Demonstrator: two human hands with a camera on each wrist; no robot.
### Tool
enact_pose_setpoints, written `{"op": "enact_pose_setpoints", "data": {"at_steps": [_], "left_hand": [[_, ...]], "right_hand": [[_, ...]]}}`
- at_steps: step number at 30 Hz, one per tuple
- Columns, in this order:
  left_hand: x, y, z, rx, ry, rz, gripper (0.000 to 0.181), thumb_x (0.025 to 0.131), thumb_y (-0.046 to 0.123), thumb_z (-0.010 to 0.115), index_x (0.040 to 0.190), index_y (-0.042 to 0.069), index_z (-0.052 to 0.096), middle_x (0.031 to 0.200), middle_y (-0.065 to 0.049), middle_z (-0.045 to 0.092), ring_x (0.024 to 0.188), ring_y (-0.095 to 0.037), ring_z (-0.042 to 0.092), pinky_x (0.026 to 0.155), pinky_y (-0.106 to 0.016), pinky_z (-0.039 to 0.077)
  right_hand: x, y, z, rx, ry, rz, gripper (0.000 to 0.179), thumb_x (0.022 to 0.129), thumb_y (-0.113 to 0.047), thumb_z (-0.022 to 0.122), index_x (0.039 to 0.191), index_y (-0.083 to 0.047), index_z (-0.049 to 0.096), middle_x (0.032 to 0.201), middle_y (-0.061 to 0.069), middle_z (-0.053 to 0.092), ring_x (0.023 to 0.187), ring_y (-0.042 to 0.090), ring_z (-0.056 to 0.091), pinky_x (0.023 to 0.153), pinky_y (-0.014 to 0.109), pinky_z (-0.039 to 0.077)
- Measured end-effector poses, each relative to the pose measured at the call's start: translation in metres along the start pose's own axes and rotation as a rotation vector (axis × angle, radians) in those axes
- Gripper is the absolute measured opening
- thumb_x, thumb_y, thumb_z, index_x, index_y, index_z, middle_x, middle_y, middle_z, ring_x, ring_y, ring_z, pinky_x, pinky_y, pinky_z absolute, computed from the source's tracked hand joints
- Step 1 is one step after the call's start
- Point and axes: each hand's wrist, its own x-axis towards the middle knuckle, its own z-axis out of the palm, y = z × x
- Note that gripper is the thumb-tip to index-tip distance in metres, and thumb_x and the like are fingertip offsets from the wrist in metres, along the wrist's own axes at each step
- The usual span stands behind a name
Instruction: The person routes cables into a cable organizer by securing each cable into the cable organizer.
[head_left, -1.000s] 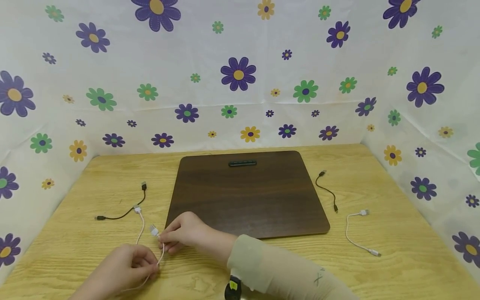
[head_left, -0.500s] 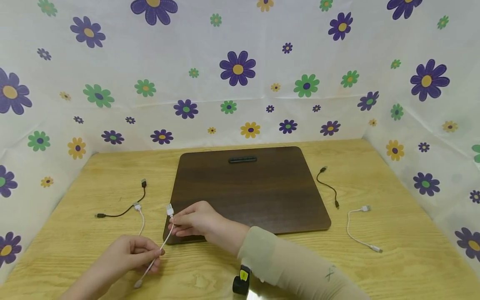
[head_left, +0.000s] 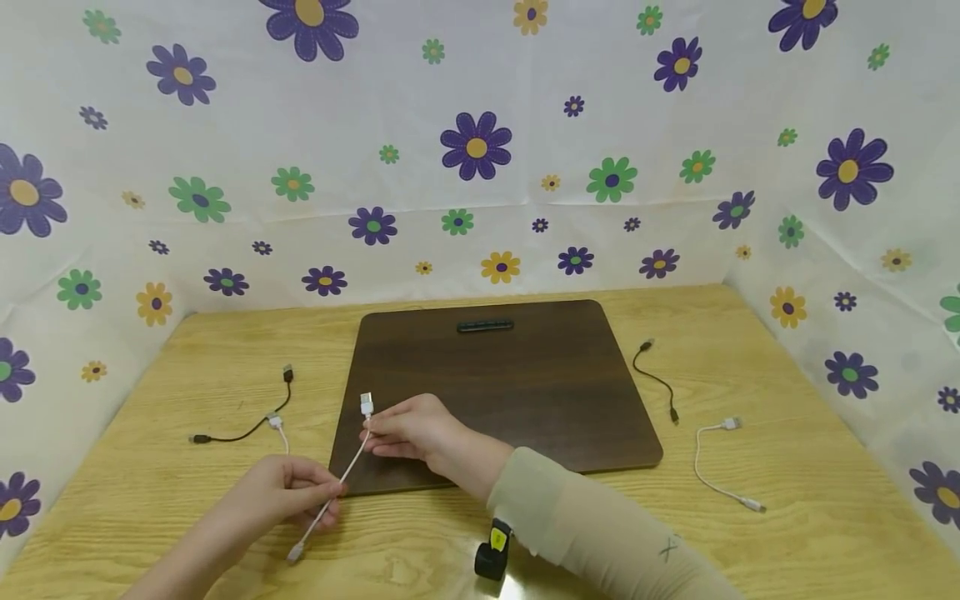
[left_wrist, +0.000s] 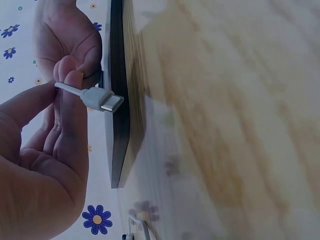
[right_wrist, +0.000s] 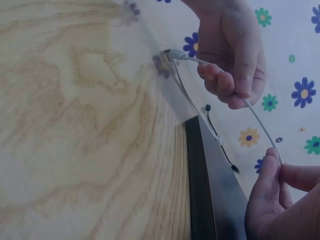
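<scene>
I have the white cable [head_left: 354, 459] lifted near the dark board [head_left: 510, 375], pinched between thumb and fingers of my left hand [head_left: 279, 492] and right hand [head_left: 423, 429], apparently not yet placed, with other cables [head_left: 698, 461] left on the surface [head_left: 408, 550].

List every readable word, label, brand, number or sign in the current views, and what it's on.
"X", or a mark much like it, with a small stroke above: on the right sleeve.
Yellow patch on the black device by that sleeve: any print too small to read.
Held white cable, black strip: no legible text.
Nothing else readable.
</scene>
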Motion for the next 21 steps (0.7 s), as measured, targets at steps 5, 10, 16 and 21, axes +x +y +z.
{"op": "enact_pose_setpoints", "data": {"at_steps": [5,10,16,21], "left_hand": [[0.008,0.005,0.001,-0.012,-0.008,0.007,0.033,0.105,0.017,0.068,0.113,-0.015,0.072,0.086,0.000,0.080,0.078,-0.010,0.077,0.074,-0.032,0.067],[0.019,0.012,-0.001,0.011,-0.013,0.025,0.031,0.105,0.015,0.068,0.112,-0.014,0.072,0.084,0.001,0.080,0.076,-0.009,0.077,0.072,-0.032,0.067],[0.032,0.022,-0.002,0.047,-0.011,0.023,0.029,0.105,0.013,0.067,0.112,-0.014,0.072,0.083,-0.001,0.080,0.075,-0.010,0.077,0.072,-0.033,0.067],[0.042,0.031,-0.001,0.076,0.007,0.012,0.027,0.105,0.012,0.067,0.112,-0.014,0.073,0.083,-0.002,0.080,0.074,-0.010,0.077,0.072,-0.033,0.067]], "right_hand": [[0.002,-0.005,-0.009,0.014,0.004,-0.003,0.023,0.102,-0.001,0.067,0.119,0.014,0.074,0.109,0.025,0.080,0.066,0.004,0.071,0.076,0.022,0.065],[0.006,-0.010,-0.016,0.036,0.031,-0.006,0.025,0.102,0.000,0.067,0.121,0.015,0.072,0.102,0.019,0.082,0.066,0.004,0.071,0.074,0.020,0.065],[0.011,-0.016,-0.026,0.053,0.055,-0.008,0.027,0.102,0.000,0.067,0.124,0.016,0.071,0.084,0.005,0.078,0.066,0.004,0.072,0.071,0.019,0.064],[0.015,-0.021,-0.035,0.061,0.078,-0.011,0.028,0.102,0.000,0.068,0.124,0.015,0.071,0.079,0.002,0.076,0.065,0.004,0.072,0.070,0.018,0.064]]}}
